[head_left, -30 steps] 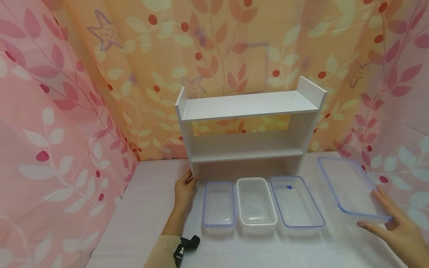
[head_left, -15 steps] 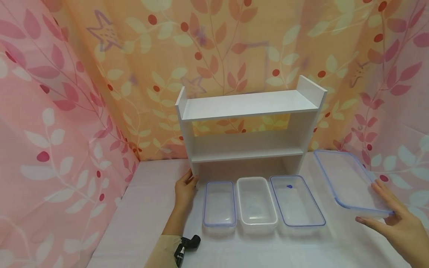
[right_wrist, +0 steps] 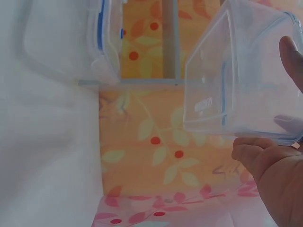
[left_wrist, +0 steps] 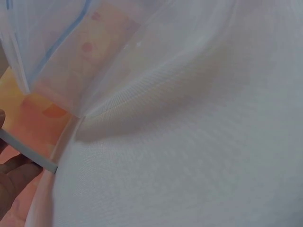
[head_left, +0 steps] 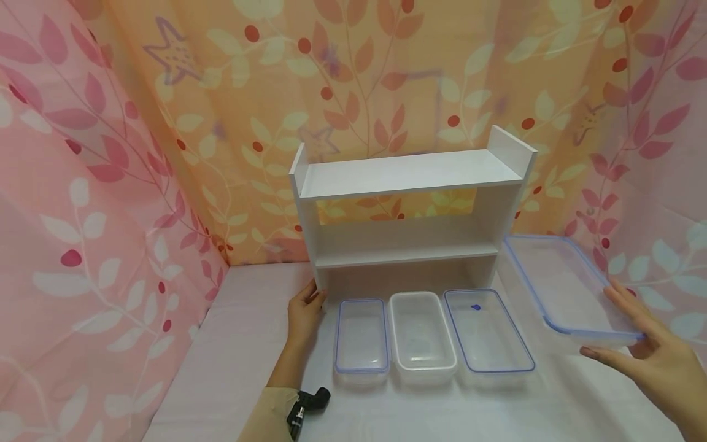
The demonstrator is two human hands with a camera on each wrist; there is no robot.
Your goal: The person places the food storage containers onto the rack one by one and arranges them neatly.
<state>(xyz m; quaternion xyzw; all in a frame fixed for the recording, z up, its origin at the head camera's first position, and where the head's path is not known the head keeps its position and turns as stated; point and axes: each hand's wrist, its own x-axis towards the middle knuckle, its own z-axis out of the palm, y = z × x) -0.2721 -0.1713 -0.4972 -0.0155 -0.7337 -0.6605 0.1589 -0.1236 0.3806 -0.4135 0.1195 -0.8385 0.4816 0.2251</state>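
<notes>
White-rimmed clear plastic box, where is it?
In the head view, the white-rimmed box stands right of centre, before the white shelf, between two blue-rimmed plastic boxes.

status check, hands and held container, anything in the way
Left hand grips shelf. Right hand holds container, clear of table. Three other containers before shelf, possibly blocking bottom tier.

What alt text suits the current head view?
A person's right hand holds a clear, blue-rimmed container right of a white shelf; the left hand grips the shelf's left side. Three clear containers stand in a row in front.
</notes>
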